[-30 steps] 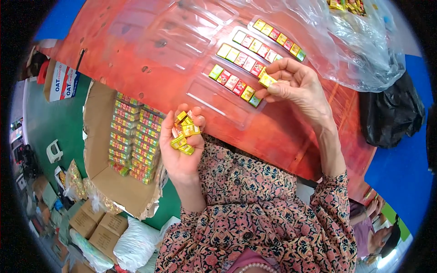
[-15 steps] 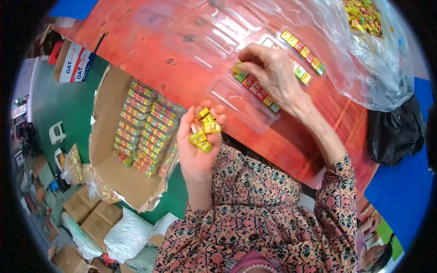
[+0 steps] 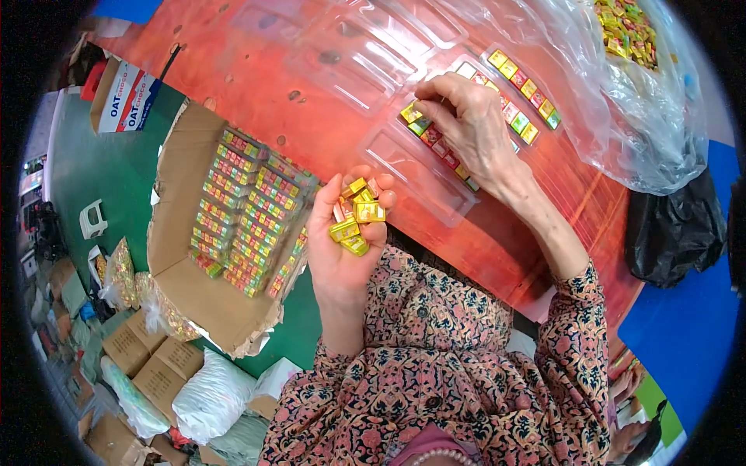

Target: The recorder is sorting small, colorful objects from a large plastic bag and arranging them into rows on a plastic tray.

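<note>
My left hand [image 3: 342, 241] is cupped palm up in front of my chest and holds several small yellow and red wrapped cubes [image 3: 356, 211]. My right hand [image 3: 470, 128] rests on the clear plastic tray [image 3: 420, 167] on the red table [image 3: 256, 74]. Its fingertips press on a row of coloured cubes [image 3: 423, 124] set in the tray. A second row of cubes [image 3: 524, 85] lies in the tray just beyond that hand.
An open cardboard box [image 3: 194, 264] packed with rows of cubes [image 3: 249, 210] stands on the green floor to my left. A clear plastic bag [image 3: 645, 101] of loose cubes lies at the table's far right. A black bag [image 3: 676, 225], small cartons [image 3: 148, 365] and white sacks [image 3: 210, 396] surround me.
My right hand has slid along the tray's near row of cubes toward its left end. My left hand kept its handful of cubes and stayed put.
</note>
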Demonstrator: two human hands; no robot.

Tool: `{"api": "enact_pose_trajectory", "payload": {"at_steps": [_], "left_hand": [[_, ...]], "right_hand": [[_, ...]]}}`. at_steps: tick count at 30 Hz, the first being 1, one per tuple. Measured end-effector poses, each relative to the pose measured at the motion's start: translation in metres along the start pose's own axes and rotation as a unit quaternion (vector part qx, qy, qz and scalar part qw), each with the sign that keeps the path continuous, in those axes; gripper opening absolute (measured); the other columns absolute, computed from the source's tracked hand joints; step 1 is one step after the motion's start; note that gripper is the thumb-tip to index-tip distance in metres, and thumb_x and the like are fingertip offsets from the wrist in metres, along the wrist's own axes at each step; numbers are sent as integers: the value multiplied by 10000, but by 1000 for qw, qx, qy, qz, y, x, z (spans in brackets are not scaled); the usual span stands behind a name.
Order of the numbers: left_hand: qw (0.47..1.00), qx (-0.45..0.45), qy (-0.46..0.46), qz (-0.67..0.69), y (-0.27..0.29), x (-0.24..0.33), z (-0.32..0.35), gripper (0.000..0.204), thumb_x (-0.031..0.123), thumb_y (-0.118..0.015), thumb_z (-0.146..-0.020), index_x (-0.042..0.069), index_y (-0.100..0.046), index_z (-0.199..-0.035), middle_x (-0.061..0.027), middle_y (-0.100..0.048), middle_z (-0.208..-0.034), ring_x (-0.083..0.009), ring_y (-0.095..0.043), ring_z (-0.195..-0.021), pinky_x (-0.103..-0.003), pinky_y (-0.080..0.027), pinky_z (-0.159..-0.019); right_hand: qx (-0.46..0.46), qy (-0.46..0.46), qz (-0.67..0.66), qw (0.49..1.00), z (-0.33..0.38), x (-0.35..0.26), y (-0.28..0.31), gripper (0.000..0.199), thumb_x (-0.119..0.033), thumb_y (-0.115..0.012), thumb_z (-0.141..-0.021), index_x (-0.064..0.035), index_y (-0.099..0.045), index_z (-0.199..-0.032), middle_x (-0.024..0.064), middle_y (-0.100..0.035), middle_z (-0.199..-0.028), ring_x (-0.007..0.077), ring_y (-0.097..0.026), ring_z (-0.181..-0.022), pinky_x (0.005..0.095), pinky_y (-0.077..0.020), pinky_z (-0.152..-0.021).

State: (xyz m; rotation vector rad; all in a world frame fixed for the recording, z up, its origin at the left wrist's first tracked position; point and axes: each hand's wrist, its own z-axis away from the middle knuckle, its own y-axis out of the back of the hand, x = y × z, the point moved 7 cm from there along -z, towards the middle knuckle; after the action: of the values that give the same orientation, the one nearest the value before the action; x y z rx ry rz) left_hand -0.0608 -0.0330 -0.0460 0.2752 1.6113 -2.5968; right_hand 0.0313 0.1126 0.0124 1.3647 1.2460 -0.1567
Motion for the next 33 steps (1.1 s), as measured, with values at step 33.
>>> {"api": "enact_pose_trajectory", "payload": {"at_steps": [33], "left_hand": [[998,10,-55,-34,4,28,10,335,245,-412,-929,4,-482,-1151,-211,-475,-1117,-233,-495,-914,-216,-450,-474]], "right_hand": [[-35,-36,141,989,69,-20,24,142,-7,-598,-751,-7,-566,-889,127,-541,-794,288,-557,-733,361,-451,-626]]}}
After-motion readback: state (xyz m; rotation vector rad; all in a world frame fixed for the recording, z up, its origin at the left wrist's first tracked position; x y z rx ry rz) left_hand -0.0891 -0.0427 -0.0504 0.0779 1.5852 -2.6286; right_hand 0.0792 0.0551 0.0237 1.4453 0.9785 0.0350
